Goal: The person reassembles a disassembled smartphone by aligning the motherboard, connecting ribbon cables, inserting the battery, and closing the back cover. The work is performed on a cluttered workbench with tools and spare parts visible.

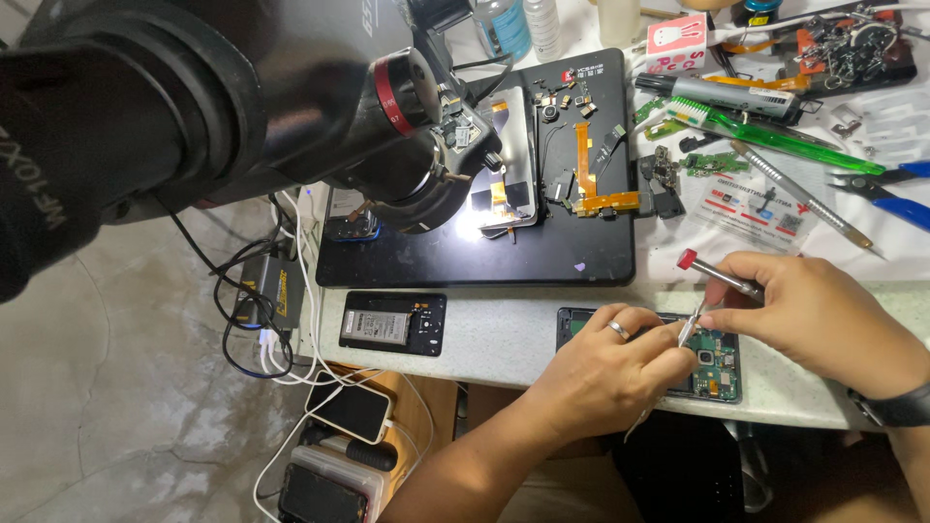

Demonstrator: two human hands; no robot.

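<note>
Green circuit board is showing inside the opened phone [712, 363], which is lying flat at the near edge of the pale speckled worktop [504, 334], directly under both hands. The left hand [605, 373] is resting over the phone's left part, seemingly pinning it so it cannot slide; its fingers are curled narrow, pinching slim metal tweezers [687, 331] whose tips are pointing down at the board. A plain ring is sitting on one finger. The right hand [809, 324] is closing its fingertips around a thin steel screwdriver [717, 276] with a red cap, holding it slanted, the shaft angling down toward the same spot (the tip itself is hidden behind the fingers).

Further left on the worktop, a second phone back [392, 323] is lying open, apart from the hands, its grey battery exposed. Behind it, a black rubbery mat [484, 257] is carrying loose parts and an orange flex cable [591, 189], flat and ribbon-like. A dark microscope [387, 126] is looming over the mat, its ring light glaring on a disassembled frame. To the right, blue-handled pliers [891, 189] and a translucent green toothbrush [765, 136] are lying within reach.
</note>
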